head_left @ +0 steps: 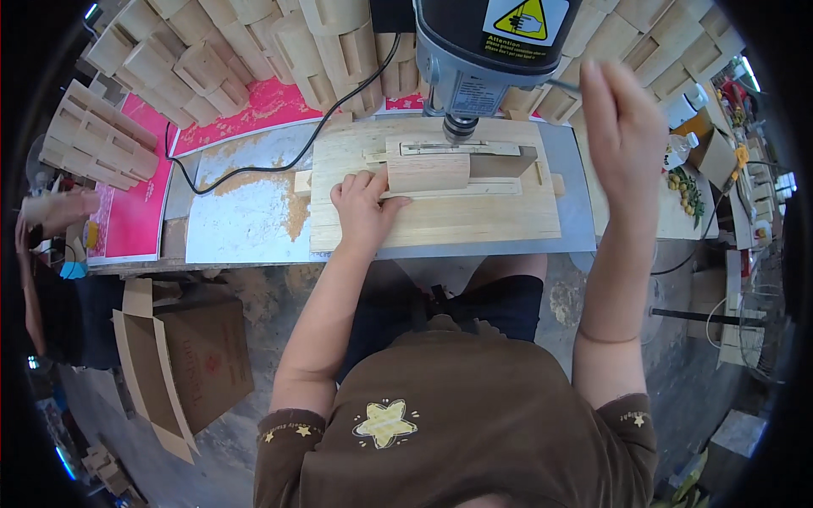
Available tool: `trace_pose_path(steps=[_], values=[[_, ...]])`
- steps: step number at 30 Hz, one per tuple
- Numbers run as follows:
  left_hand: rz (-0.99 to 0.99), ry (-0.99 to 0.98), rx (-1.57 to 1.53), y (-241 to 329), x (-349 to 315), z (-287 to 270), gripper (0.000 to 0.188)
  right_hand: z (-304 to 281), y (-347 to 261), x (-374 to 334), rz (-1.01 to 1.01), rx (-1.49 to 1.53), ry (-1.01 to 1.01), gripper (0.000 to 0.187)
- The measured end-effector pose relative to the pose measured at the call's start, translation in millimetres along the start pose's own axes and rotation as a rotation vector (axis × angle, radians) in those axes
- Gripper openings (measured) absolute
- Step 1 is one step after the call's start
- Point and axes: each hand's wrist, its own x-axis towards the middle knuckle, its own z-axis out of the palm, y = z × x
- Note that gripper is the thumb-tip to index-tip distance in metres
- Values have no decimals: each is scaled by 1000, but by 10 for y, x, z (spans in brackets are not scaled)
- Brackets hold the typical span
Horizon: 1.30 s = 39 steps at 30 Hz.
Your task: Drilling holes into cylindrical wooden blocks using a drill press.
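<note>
From up here I see my left hand resting just left of the frame's centre, fingers pressed flat on a small wooden block. The thumb lies along the block's lower edge and the fingertips touch its left end; the hand is pressing down, not clenched around the piece. The block sits at the centre of the upper half of the frame, on a pale wooden jig board, directly below the chuck of the drill press, whose grey head fills the top centre. Behind the block runs a narrow wooden fence with a slot in it, and the block touches it.

My right hand is raised in the upper right, fingers bent around a thin metal lever that sticks out from the side of the drill press. I can see the lever's end passing behind the fingers, so I take it as a loose grasp on that handle.

The jig board lies on a grey metal sheet, which carries scattered sawdust at centre left. A black cable runs across it toward the machine. Stacks of slotted wooden pieces crowd the top and upper left. An open cardboard box stands on the floor at lower left, and another person's arm shows at the far left edge.
</note>
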Motion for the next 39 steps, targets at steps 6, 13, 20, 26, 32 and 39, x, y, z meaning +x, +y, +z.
trace_pose_path(steps=[6,13,20,26,32,39], values=[[-10,-23,-5,32,19,7,51,362,107,-800,30,173,122,8],[-19,-18,-12,25,13,12,50,910,387,-1059,-63,259,265,12],[-60,-58,-19,37,18,54,56,229,206,-341,-15,264,211,8],[-63,-55,-48,403,77,230,47,420,513,879,115,19,81,30],[-41,-39,-38,316,39,221,46,146,236,506,147,159,-18,32],[-45,-60,-73,340,56,241,45,232,58,-646,171,354,51,10]])
